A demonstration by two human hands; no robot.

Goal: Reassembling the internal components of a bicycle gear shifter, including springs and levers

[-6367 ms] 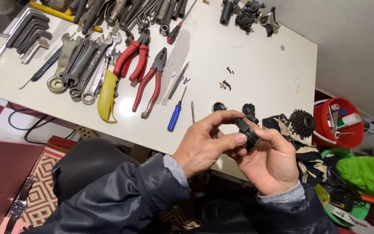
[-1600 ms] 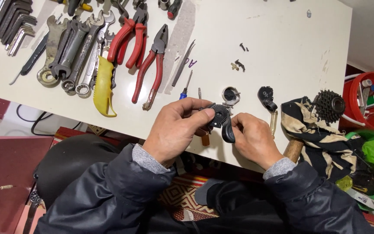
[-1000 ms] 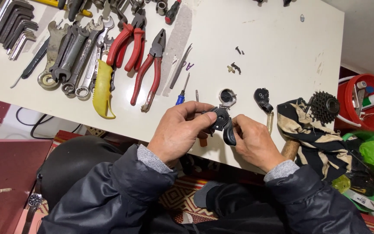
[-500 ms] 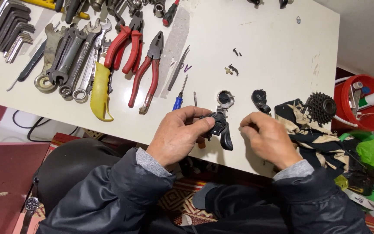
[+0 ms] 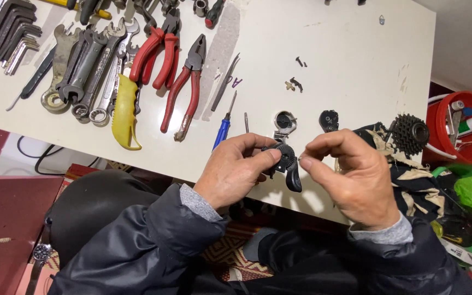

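Observation:
My left hand (image 5: 235, 169) grips a small black lever mechanism (image 5: 286, 164) with a toothed round part, held just above the near edge of the white table (image 5: 329, 65). My right hand (image 5: 350, 175) is just right of it, thumb and forefinger pinched together close to the part; whether they pinch anything is too small to tell. On the table right behind my hands lie a round silver-and-black housing (image 5: 284, 123), a black cover piece (image 5: 329, 119) and a blue-handled screwdriver (image 5: 223, 128).
Red-handled pliers (image 5: 184, 90), spanners (image 5: 86, 65), hex keys (image 5: 12, 33) and a yellow-handled tool (image 5: 124, 112) crowd the table's left. Tiny screws (image 5: 295, 83) lie mid-table. A black sprocket cluster (image 5: 409, 133) on patterned cloth and a red bucket (image 5: 457, 128) are at right.
My right hand has let go of the black mechanism and drawn a little to the right with fingers pinched. My left hand keeps holding the part near the table edge.

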